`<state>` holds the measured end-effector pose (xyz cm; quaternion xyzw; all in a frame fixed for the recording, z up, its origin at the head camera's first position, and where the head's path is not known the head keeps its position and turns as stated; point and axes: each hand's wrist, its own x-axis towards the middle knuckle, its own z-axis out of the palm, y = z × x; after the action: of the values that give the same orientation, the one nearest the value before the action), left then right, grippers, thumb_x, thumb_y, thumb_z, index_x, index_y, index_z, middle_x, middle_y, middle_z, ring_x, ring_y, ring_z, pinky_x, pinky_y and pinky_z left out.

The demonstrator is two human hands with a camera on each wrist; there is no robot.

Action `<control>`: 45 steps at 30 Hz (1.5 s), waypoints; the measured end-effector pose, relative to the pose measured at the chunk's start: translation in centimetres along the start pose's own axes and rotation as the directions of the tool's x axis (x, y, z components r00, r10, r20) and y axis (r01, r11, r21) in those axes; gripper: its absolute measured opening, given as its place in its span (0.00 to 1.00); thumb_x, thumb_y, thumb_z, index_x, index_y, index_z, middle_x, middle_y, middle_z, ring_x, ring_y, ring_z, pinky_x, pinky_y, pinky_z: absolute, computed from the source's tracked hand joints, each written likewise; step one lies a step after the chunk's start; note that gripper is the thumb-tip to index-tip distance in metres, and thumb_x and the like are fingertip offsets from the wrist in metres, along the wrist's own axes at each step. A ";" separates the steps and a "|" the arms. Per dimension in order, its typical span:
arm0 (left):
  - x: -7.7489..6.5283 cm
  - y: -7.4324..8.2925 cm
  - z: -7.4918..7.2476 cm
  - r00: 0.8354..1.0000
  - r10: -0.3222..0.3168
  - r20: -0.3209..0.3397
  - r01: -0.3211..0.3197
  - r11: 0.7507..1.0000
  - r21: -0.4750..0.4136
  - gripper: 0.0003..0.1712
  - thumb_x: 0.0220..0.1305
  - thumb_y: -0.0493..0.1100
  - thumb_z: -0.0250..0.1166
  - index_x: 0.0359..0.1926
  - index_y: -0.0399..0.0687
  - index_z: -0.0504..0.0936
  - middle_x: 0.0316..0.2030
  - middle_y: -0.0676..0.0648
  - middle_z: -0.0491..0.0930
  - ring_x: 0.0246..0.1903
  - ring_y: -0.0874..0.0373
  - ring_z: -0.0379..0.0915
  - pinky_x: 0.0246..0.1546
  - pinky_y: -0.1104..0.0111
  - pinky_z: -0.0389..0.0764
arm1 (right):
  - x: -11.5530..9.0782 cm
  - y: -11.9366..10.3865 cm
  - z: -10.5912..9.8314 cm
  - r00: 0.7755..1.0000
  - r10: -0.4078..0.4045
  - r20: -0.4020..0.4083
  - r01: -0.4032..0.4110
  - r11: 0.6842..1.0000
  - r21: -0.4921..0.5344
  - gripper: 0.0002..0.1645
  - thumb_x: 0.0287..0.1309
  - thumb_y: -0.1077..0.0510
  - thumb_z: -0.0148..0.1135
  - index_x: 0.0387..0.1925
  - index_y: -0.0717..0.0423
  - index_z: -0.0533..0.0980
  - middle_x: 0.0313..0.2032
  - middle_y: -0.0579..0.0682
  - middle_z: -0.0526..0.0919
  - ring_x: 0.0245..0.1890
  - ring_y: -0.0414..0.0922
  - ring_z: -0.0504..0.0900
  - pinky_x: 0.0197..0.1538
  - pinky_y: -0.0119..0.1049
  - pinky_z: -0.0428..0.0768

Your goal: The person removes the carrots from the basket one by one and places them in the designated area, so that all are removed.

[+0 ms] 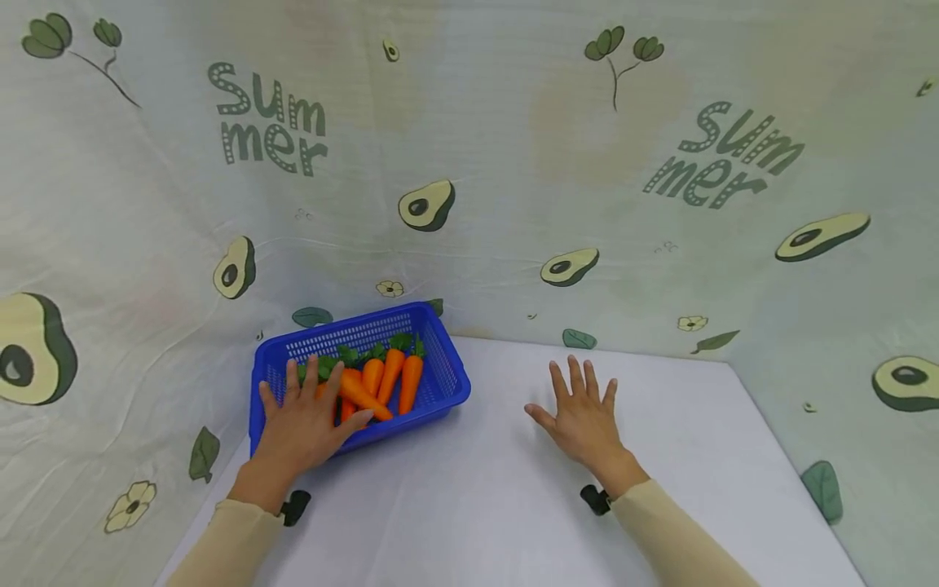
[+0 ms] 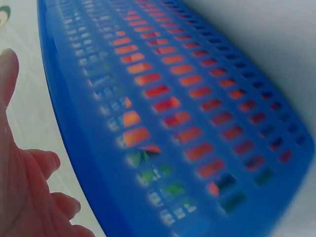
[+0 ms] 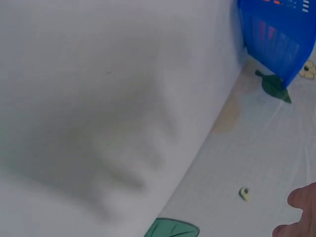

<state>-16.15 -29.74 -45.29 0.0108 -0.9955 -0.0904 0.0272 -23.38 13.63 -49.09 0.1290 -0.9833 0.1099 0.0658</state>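
A blue plastic basket (image 1: 440, 383) with slotted walls stands at the left of the white table, holding several orange carrots (image 1: 372, 377) with green tops. My left hand (image 1: 302, 424) is spread over the basket's near left part, holding nothing; whether it touches the rim is unclear. In the left wrist view that hand (image 2: 29, 182) is beside the basket wall (image 2: 94, 163), and orange shows through the slots. My right hand (image 1: 583, 420) is spread out over the table to the right of the basket, holding nothing. Only its fingertips (image 3: 301, 212) show in the right wrist view.
A white table (image 1: 469, 505) lies under both hands. Behind it and at its sides hangs a pale cloth (image 1: 484, 163) printed with avocados, leaves and lettering. Each wrist wears a small black camera, on the left (image 1: 296, 507) and on the right (image 1: 595, 499).
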 end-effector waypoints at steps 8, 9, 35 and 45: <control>-2.8 -3.1 0.0 0.996 -0.084 0.005 0.084 0.995 -0.051 0.68 0.68 0.83 0.48 0.82 0.29 0.48 0.79 0.19 0.39 0.79 0.21 0.25 0.69 0.20 0.26 | 3.1 -6.0 -0.2 0.992 -0.120 0.035 0.120 0.993 0.007 0.55 0.72 0.24 0.50 0.84 0.52 0.54 0.84 0.63 0.48 0.84 0.65 0.43 0.78 0.77 0.41; -3.2 -3.4 0.1 0.995 -0.096 0.013 0.096 0.994 -0.061 0.68 0.69 0.83 0.48 0.81 0.26 0.47 0.79 0.18 0.38 0.79 0.20 0.26 0.69 0.20 0.27 | 3.5 -6.6 -0.1 0.990 -0.135 0.041 0.135 0.991 0.009 0.54 0.72 0.23 0.49 0.84 0.51 0.54 0.84 0.63 0.48 0.84 0.65 0.43 0.78 0.76 0.41; -4.5 -5.6 1.4 0.988 -0.142 0.067 0.152 0.975 -0.163 0.73 0.71 0.79 0.52 0.75 0.11 0.41 0.76 0.12 0.36 0.77 0.16 0.30 0.73 0.26 0.45 | 5.0 -10.8 2.4 0.922 -0.311 0.229 0.301 0.951 0.077 0.55 0.77 0.23 0.33 0.84 0.60 0.50 0.85 0.57 0.48 0.85 0.56 0.47 0.81 0.67 0.51; -3.9 -3.9 2.1 0.996 -0.076 0.050 0.083 0.982 -0.171 0.74 0.68 0.80 0.54 0.77 0.15 0.42 0.78 0.15 0.39 0.78 0.19 0.34 0.74 0.28 0.47 | 2.0 -8.5 1.6 0.952 -0.263 0.159 0.252 0.964 0.086 0.56 0.76 0.23 0.39 0.82 0.63 0.54 0.83 0.60 0.53 0.84 0.59 0.50 0.80 0.70 0.52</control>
<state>-12.28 -33.09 -48.21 0.0463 -0.9830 -0.1775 0.0029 -23.18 4.82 -48.59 0.2669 -0.9561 0.1206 -0.0083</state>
